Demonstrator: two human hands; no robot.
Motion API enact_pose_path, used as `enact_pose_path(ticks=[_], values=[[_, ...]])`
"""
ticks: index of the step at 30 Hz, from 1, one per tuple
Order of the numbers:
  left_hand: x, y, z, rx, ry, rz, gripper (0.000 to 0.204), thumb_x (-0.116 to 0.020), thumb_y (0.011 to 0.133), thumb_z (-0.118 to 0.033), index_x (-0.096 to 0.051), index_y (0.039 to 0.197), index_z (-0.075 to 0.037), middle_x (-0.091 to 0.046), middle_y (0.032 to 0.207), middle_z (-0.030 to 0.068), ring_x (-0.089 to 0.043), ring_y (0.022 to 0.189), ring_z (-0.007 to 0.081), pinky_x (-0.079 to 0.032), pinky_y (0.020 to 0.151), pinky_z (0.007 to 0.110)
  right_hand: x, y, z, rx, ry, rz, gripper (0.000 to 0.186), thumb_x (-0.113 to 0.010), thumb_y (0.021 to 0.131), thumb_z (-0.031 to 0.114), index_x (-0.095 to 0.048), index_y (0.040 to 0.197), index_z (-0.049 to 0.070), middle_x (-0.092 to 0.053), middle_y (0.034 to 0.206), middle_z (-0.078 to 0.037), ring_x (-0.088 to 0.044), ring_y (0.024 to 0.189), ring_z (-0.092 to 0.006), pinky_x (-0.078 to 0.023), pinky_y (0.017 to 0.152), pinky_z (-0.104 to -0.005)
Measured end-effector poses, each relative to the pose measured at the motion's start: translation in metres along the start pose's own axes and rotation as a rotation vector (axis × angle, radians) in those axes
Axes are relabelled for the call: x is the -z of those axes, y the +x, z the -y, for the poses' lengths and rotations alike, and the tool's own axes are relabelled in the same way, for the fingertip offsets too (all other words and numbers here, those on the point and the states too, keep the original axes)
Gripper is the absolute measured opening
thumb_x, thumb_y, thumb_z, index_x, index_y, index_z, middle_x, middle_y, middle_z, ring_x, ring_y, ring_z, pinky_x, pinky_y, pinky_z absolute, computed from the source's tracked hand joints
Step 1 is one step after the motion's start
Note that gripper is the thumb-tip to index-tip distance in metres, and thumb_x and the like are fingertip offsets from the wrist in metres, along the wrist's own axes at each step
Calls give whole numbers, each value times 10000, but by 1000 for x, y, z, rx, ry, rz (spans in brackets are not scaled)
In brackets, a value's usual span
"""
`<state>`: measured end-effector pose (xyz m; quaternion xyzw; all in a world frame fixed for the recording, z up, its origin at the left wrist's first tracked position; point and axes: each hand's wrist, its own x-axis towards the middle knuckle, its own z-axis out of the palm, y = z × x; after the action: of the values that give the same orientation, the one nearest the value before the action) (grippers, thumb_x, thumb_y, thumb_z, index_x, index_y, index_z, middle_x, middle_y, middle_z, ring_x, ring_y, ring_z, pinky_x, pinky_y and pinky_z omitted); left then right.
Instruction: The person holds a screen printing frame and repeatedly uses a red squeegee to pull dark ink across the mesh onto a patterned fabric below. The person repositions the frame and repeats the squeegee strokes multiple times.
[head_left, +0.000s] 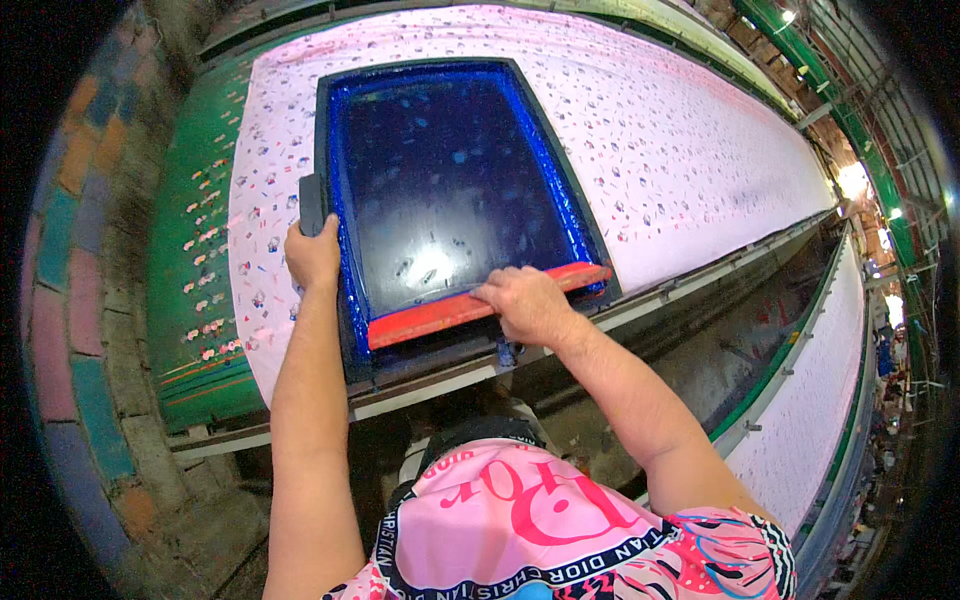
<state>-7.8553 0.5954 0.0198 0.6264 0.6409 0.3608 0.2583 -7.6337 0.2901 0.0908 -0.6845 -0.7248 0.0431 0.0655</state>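
A large screen-printing frame (322, 130) with dark borders and blue ink round its inner edges lies on pale pink printed fabric (690, 150). Across its near end rests a red squeegee (425, 318), set slightly aslant. My right hand (527, 304) is closed over the squeegee's top edge, right of its middle. At the frame's left side, my left hand (314, 255) grips the border, the thumb pointing up beside a dark grey block (312, 205) fixed there. The dark mesh (450, 180) shines wet, with a bright reflection near the squeegee.
The fabric lies on a long green-topped table (190, 290) whose bare left end carries small printed marks. A metal rail (700, 280) edges its near side. Beyond an aisle at right stands another table with pale fabric (800, 420). A wall of coloured blocks (70, 350) borders the left.
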Motion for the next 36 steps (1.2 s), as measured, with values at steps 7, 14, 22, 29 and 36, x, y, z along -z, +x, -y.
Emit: enact_pose_path(ticks=[7, 14, 22, 29, 36], values=[[-4, 1, -6, 8, 88, -7, 509, -937, 864, -379, -816, 1211, -27, -831, 1143, 247, -796, 1078, 449, -598, 992, 517, -6, -27, -4, 110, 127, -72, 654, -859, 872, 552, -784, 1266, 36, -724, 1202, -172, -671, 1144, -376, -543, 990, -496], [-6, 16, 19, 23, 122, -18, 520, -951, 868, -360, -819, 1174, 40, -813, 1109, 241, -779, 1026, 394, -585, 958, 488, -13, -45, -55, 305, 437, -79, 560, -832, 931, 497, -779, 1224, 23, -762, 1293, -201, -708, 1249, -384, -551, 1061, -507], [-3, 8, 4, 17, 87, 2, 412, -924, 921, -235, -794, 1161, 74, -828, 1009, 172, -746, 874, 263, -580, 847, 413, 8, -61, -202, -6, 452, -380, 513, -841, 958, 318, -742, 1395, 68, -627, 1551, -240, -554, 1477, -476, -414, 1265, -577], [-2, 9, 1, 95, -18, 31, 405, -908, 937, -198, -773, 1204, 75, -818, 1073, 158, -735, 918, 254, -575, 878, 399, -26, -46, -251, -163, 703, -442, 738, -818, 1013, 381, -573, 1632, 60, -411, 1744, -287, -372, 1623, -486, -272, 1347, -576], [-3, 4, -3, 102, -32, 39, 407, -903, 944, -161, -767, 1254, 64, -809, 1088, 137, -733, 939, 232, -577, 899, 373, -52, -45, -248, -348, 1229, -680, 638, -763, 1101, 297, -572, 1596, -57, -508, 1704, -236, -461, 1612, -368, -349, 1347, -505]])
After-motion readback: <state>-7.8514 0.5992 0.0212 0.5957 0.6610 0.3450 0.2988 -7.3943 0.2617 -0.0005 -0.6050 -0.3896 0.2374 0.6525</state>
